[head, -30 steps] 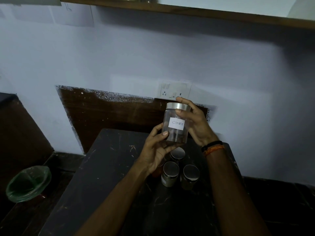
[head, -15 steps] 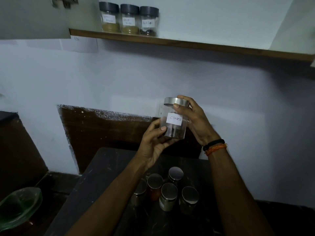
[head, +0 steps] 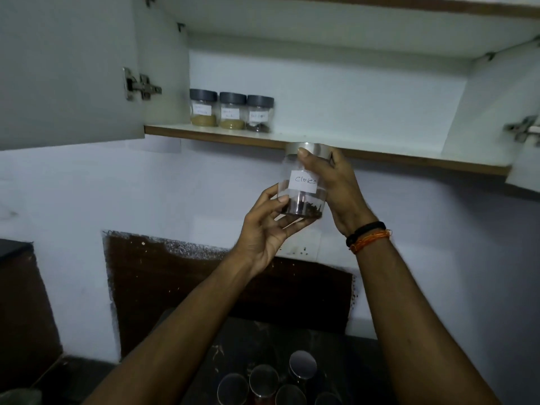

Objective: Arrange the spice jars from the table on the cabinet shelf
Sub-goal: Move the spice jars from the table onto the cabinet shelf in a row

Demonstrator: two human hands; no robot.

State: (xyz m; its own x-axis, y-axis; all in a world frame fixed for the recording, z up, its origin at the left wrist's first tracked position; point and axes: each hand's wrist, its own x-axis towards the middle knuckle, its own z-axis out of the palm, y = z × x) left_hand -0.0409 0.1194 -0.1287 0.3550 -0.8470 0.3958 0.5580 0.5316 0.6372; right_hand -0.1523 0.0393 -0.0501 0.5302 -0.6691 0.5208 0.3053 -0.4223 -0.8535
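Both your hands hold the clear jar [head: 304, 185] labelled "Cloves" upright, just below the front edge of the shelf [head: 380, 154]. Your right hand [head: 336, 188] wraps its side, thumb across the silver lid [head: 309, 149], fingers curled behind the glass. Your left hand [head: 267, 229] cups it from below and to the left, thumb on the lower wall, fingers curled under the base where the dark cloves lie. Up and left of the grip, three grey-lidded jars [head: 232, 112] stand side by side at the shelf's left end, inside the open cabinet. Far below your hands, five jars [head: 264, 378] with silver lids cluster on the dark table [head: 233, 331], between your forearms.
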